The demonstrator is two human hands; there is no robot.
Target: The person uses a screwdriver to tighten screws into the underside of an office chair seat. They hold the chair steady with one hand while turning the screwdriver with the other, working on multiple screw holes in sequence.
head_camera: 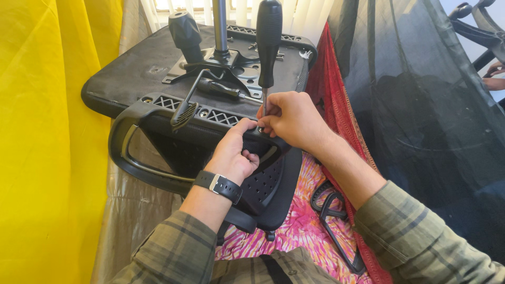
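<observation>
Pink cloth (300,226) at 6 o'clock, under the forearms. Left hand (231,155) (black watch on wrist) clenched around the chair's armrest (131,131), centre frame. Right hand (292,120) just beside it at 1 o'clock, fingers pinched on the screwdriver (269,42) shaft near the tip; tool upright, handle up. Seat underside (131,71) behind at 11 o'clock. Yellow curtain (47,131) at 9 o'clock.

A single head-worn camera looks steeply down and forward, close over the upturned chair seat (142,73) on the lap.
</observation>
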